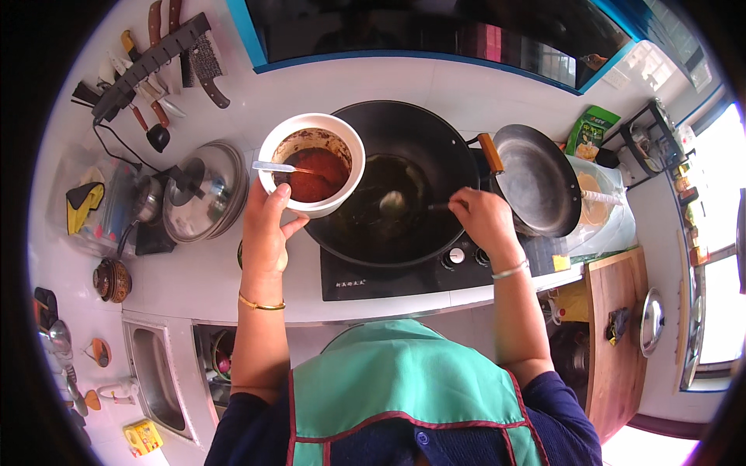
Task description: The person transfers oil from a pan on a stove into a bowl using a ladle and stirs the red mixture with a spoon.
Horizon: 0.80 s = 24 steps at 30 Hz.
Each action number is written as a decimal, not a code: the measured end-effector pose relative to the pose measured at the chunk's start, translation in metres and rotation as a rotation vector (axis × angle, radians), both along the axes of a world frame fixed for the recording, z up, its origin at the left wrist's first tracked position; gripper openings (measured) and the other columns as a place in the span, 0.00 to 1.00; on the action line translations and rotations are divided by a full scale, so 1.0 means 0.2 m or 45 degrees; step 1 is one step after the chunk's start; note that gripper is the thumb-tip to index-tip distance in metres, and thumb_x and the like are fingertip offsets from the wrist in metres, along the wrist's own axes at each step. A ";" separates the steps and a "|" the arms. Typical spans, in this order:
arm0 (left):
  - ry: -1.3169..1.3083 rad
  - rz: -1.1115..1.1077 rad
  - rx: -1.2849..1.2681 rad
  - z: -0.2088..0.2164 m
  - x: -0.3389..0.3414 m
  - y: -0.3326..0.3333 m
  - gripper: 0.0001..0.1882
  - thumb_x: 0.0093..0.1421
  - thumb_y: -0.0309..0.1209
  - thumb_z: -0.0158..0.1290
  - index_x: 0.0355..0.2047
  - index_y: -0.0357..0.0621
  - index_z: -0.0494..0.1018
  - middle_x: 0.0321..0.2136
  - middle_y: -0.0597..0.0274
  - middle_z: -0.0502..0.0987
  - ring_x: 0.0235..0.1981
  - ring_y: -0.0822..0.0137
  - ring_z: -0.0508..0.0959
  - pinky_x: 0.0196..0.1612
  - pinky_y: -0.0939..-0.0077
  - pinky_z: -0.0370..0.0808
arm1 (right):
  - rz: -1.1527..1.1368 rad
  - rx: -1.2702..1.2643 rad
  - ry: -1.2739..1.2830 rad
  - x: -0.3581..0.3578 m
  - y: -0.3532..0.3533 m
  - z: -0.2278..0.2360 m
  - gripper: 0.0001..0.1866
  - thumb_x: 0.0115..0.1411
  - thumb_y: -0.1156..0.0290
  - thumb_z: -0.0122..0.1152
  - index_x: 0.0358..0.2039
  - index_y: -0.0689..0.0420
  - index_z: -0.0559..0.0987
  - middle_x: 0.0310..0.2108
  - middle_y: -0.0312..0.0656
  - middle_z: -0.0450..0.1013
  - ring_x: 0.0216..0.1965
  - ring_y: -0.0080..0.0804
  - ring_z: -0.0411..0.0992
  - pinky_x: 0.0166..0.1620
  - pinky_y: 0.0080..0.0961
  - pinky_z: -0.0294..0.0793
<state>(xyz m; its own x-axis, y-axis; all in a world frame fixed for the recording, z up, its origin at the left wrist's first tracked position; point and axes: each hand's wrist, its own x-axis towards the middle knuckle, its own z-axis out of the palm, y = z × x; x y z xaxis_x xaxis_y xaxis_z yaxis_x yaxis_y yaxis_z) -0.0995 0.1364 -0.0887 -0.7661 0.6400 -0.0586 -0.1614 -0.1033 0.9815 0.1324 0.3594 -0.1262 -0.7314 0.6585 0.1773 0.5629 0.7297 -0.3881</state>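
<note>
My left hand (pixel 266 233) holds a white bowl (pixel 272 138) at the left rim of a black wok (pixel 388 128), thumb against its side. Red-brown paste (pixel 317 185) fills the lower part of the bowl and smears its inner wall. Across the bowl lies a spoon (pixel 272 166) with a pale, flat handle. Above the wok's right side, the fingers of my right hand (pixel 483 217) are closed on the dark handle of a ladle (pixel 440 206). Its rounded head appears as a pale shape in the oil (pixel 381 175) at the wok's bottom.
The wok sits on a black cooktop (pixel 373 286) with knobs in front. A second pan (pixel 536 182) stands at the right, beside a green packet (pixel 592 132). Metal lids (pixel 203 198) lean at the left. Knives hang from a wall rack (pixel 155 66); a sink (pixel 158 373) is lower left.
</note>
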 end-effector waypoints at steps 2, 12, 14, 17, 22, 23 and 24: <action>-0.002 -0.001 -0.003 0.01 0.02 0.03 0.30 0.59 0.44 0.52 0.60 0.50 0.62 0.52 0.63 0.70 0.51 0.68 0.71 0.45 0.62 0.75 | -0.039 0.074 0.039 -0.09 0.02 -0.06 0.10 0.57 0.60 0.58 0.32 0.52 0.80 0.27 0.45 0.77 0.31 0.46 0.76 0.34 0.39 0.75; 0.003 0.001 0.034 0.00 0.01 0.04 0.28 0.59 0.43 0.53 0.58 0.50 0.63 0.49 0.65 0.68 0.48 0.69 0.71 0.44 0.60 0.75 | -0.139 0.187 -0.075 -0.01 0.04 0.01 0.09 0.57 0.61 0.58 0.29 0.52 0.80 0.24 0.44 0.77 0.29 0.43 0.77 0.32 0.39 0.75; -0.001 -0.050 0.032 0.02 0.02 0.06 0.28 0.59 0.43 0.53 0.58 0.49 0.63 0.50 0.65 0.68 0.48 0.70 0.71 0.43 0.61 0.75 | -0.115 0.222 -0.015 -0.13 0.05 -0.08 0.10 0.58 0.60 0.58 0.30 0.53 0.79 0.25 0.44 0.77 0.30 0.44 0.77 0.32 0.39 0.75; 0.026 -0.053 0.045 0.04 0.01 0.06 0.28 0.59 0.43 0.53 0.58 0.49 0.63 0.50 0.64 0.69 0.49 0.69 0.71 0.43 0.63 0.75 | 0.020 0.182 0.007 -0.19 -0.01 -0.10 0.10 0.58 0.60 0.58 0.31 0.52 0.80 0.26 0.44 0.77 0.30 0.43 0.77 0.33 0.39 0.75; -0.013 0.001 0.078 0.01 -0.02 -0.01 0.29 0.59 0.42 0.53 0.59 0.49 0.62 0.53 0.63 0.67 0.50 0.69 0.71 0.43 0.64 0.75 | -0.091 0.192 -0.155 -0.01 0.03 0.02 0.10 0.58 0.59 0.57 0.29 0.51 0.80 0.23 0.43 0.77 0.29 0.43 0.77 0.31 0.39 0.75; -0.017 0.010 0.071 0.02 -0.01 0.00 0.29 0.59 0.42 0.53 0.59 0.49 0.62 0.53 0.63 0.67 0.50 0.69 0.70 0.43 0.64 0.75 | -0.139 0.265 -0.195 -0.03 0.07 0.04 0.11 0.58 0.59 0.57 0.28 0.52 0.80 0.23 0.43 0.77 0.29 0.43 0.77 0.31 0.39 0.75; -0.013 0.019 0.065 0.04 0.01 0.02 0.29 0.59 0.42 0.53 0.59 0.49 0.62 0.53 0.62 0.67 0.51 0.68 0.70 0.44 0.64 0.75 | -0.154 0.278 -0.152 -0.08 0.09 0.02 0.12 0.58 0.59 0.57 0.28 0.53 0.79 0.23 0.44 0.77 0.29 0.44 0.77 0.31 0.39 0.75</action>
